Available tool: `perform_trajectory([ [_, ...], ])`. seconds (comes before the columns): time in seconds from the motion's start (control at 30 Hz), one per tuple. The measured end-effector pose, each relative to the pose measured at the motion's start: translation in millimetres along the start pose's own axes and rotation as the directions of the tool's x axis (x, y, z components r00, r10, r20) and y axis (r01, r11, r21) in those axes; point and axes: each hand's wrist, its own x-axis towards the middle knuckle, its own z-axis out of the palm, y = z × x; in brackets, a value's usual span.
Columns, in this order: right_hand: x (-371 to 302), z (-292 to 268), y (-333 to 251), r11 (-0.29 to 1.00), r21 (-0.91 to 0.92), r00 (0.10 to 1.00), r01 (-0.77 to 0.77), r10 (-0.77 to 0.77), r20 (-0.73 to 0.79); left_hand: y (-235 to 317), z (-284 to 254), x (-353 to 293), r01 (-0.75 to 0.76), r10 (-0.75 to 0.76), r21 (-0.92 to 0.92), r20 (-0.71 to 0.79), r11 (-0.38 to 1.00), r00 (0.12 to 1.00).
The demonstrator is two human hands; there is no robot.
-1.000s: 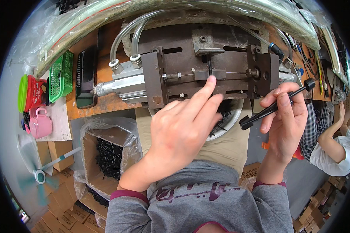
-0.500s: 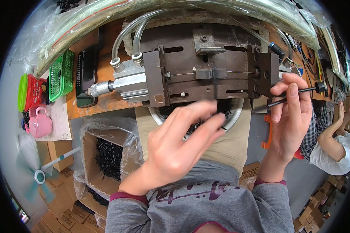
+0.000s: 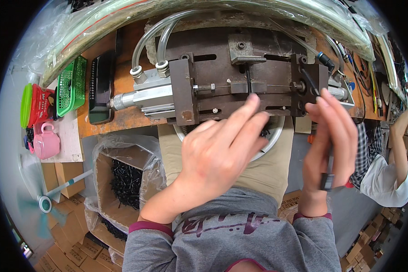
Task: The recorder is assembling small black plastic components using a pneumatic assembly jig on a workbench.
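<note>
My left hand (image 3: 220, 149) reaches to the middle of a dark metal machine fixture (image 3: 213, 104). Its index fingertip meets the lower end of a thin black rod (image 3: 249, 79), which stands across a small grey block (image 3: 238, 87); the thumb is hidden. To the right, my right hand (image 3: 333, 140) is closed round another black rod (image 3: 310, 80) with a wider head (image 3: 327, 181). That rod's narrow end sticks out above the fingers, and its head lies by the wrist, slightly blurred.
A silver cylinder (image 3: 154, 102) with clear hoses flanks the fixture. A white-rimmed basin (image 3: 274, 140) sits below it. At left are a plastic-lined carton of black parts (image 3: 127, 181), a green basket (image 3: 71, 86), a pink cup (image 3: 46, 143) and a fan (image 3: 45, 204). Another person (image 3: 387, 179) sits at right.
My left hand has moved slightly up to the rod in the fixture. My right hand has turned its rod from sideways to upright, head downward. A threaded shaft now shows at the fixture's left side.
</note>
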Motion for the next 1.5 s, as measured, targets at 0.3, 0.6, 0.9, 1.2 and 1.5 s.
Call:
perform_trajectory([
  [0.3,8,22,2,0.971,0.007,0.971,0.239,-0.239,-0.024,18,-15,-8,-0.118,0.084,-0.402,-0.100,0.908,0.991],
  [0.6,-5,1,6,0.907,0.392,0.986,-0.154,0.165,0.006,-5,10,-6,-0.052,0.065,0.233,-0.047,0.971,0.997],
  [0.9,1,-13,-1,0.779,0.555,0.948,-0.293,0.311,0.064,-3,-2,8,-0.057,0.037,0.297,0.071,0.953,0.997],
  [1.2,-7,-7,3,0.887,0.439,0.982,-0.144,0.074,0.173,-32,-59,99,-0.278,0.363,0.342,-0.220,0.898,0.905],
  [1.5,-5,33,-12,0.978,0.086,0.892,0.191,-0.210,0.400,-70,-45,202,-0.147,0.232,0.506,-0.110,0.850,0.966],
])
